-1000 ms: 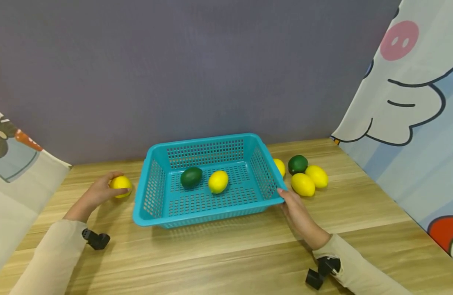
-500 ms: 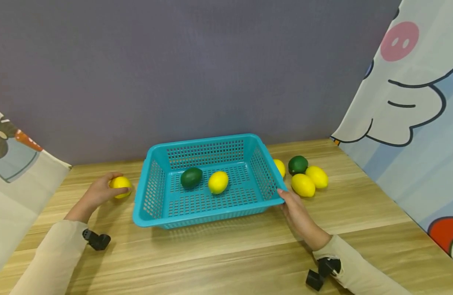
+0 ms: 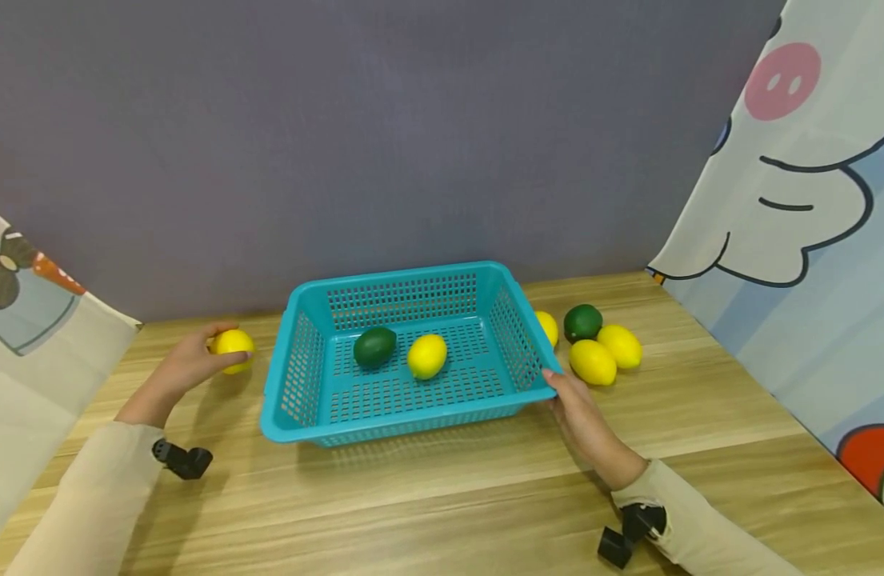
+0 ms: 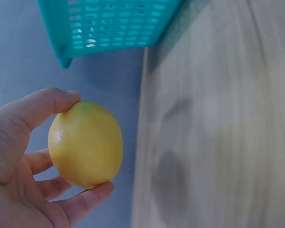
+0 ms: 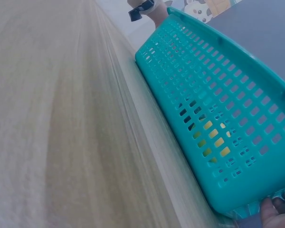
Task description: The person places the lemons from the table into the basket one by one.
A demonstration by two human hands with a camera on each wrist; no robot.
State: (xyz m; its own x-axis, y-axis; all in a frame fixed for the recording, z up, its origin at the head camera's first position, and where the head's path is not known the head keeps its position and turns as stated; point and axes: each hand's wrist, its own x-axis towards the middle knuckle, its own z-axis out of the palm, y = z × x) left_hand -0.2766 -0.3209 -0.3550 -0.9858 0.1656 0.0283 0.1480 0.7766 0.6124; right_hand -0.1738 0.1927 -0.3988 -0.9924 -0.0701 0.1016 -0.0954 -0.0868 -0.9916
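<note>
Lifting a lemon clear of the table, left hand fingers curled round it; right hand grips the basket corner; next, likely carry over the rim.

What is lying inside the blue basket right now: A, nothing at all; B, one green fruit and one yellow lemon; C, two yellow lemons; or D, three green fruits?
B: inside the blue basket lie one green fruit and one yellow lemon, side by side on its floor.
</note>
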